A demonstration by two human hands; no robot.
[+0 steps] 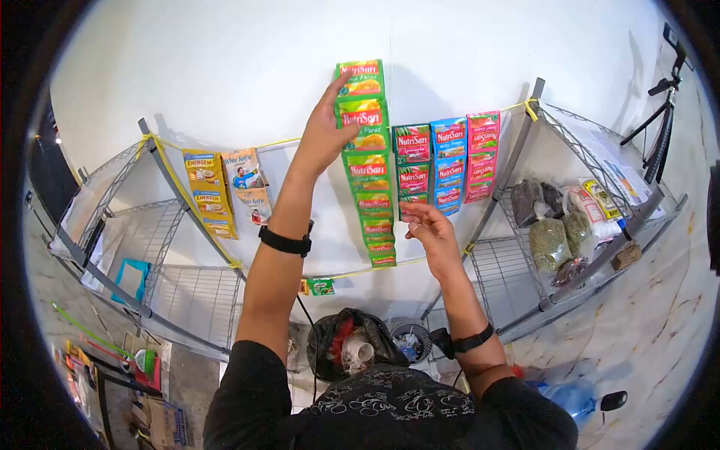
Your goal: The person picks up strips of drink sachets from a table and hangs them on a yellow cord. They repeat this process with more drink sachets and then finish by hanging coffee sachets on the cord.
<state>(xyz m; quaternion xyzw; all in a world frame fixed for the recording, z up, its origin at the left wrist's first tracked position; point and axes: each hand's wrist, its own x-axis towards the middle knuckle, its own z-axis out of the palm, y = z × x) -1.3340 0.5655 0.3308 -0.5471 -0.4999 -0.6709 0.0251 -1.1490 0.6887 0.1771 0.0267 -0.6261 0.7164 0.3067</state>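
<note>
Green NutriSari strip [369, 171] being held up, left hand [324, 141] part-closed on its edge; right hand [441, 246] half-curled, hold unclear; likely needs steady support.

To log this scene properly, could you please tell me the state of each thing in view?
Green sachet strip: unfolded, hanging, held
Blue sachet strip: hanging, unfolded
Pink sachet strip: hanging, unfolded
Yellow sachet strip: hanging, unfolded
Yellow cord: strung, tied
Black bag: open, partly filled
Clear bag: filled
Left hand: on green strip
Right hand: part-curled
</note>
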